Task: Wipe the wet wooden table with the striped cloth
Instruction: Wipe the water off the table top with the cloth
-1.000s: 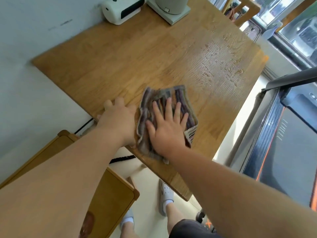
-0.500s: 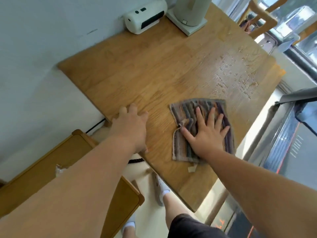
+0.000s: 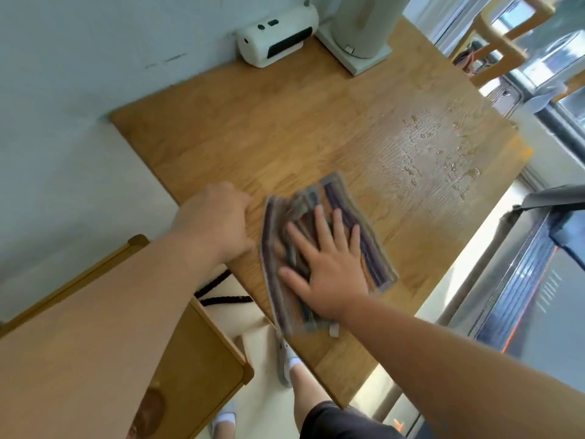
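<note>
The striped cloth, purple, grey and brown, lies bunched on the near part of the wooden table. My right hand presses flat on it with fingers spread. My left hand rests on the table's near-left edge, just left of the cloth; its fingers are hidden. Water drops glisten on the far right of the tabletop, beyond the cloth.
A white heater-like device and a white appliance on a square base stand at the table's far edge by the wall. A wooden chair stands near left, a treadmill on the right.
The cloth under my right hand has slid back left toward my left hand and bunched up. My left hand has stayed on the table edge.
</note>
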